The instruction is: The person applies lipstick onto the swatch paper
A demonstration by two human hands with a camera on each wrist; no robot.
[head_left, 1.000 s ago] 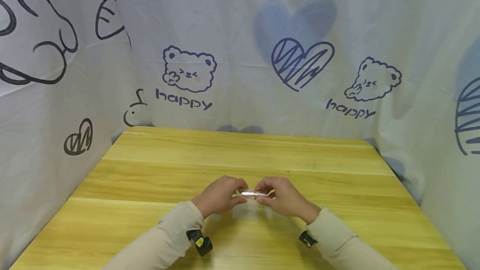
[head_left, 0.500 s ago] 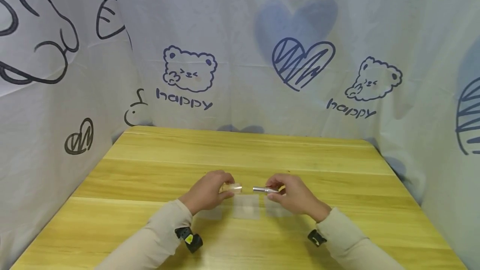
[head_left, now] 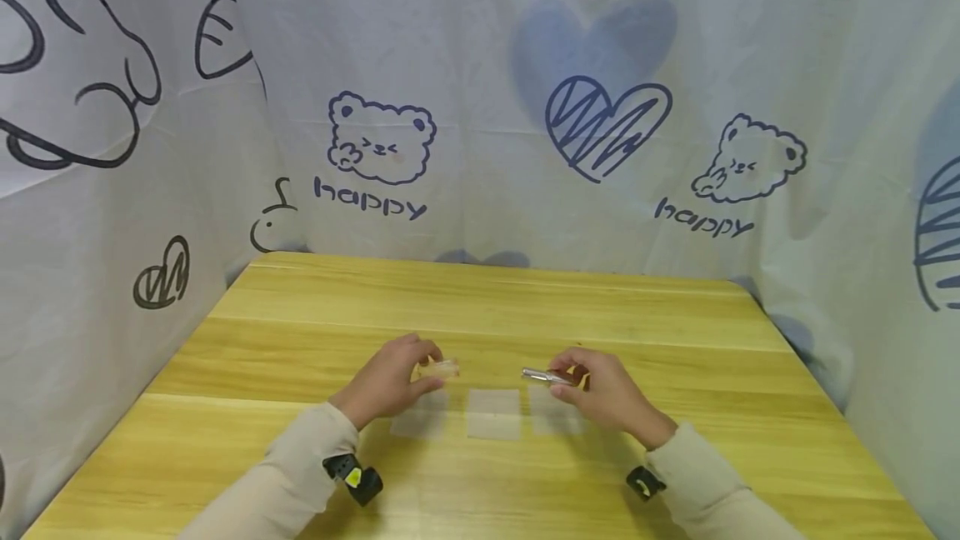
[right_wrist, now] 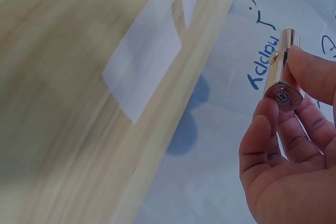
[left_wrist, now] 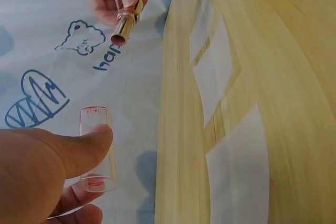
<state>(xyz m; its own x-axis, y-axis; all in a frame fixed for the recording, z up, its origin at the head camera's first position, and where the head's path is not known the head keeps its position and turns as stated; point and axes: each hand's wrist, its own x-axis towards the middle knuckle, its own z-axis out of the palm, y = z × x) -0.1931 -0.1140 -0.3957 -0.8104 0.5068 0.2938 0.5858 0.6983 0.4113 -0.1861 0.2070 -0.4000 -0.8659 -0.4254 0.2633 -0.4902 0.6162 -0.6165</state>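
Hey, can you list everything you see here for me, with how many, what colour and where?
Clear plastic-looking hollow cylinder: one, colourless with reddish marks, in the left hand
Shiny metal-look tube: one, gold, in the right hand
Square paper-like sheets: three, white, in a row on the table
Wood-grain table: one, yellowish, below the hands
Fabric backdrop: white, around the table, with printed drawings
Cartoon bears: two, blue outlines, on the backdrop, each above "happy"
Hearts: several, blue or black, on the backdrop
Wrist straps: two, black with yellow, near the cuffs
Sleeves: two, beige, on the forearms
Hands: two, bare, one pinching each object
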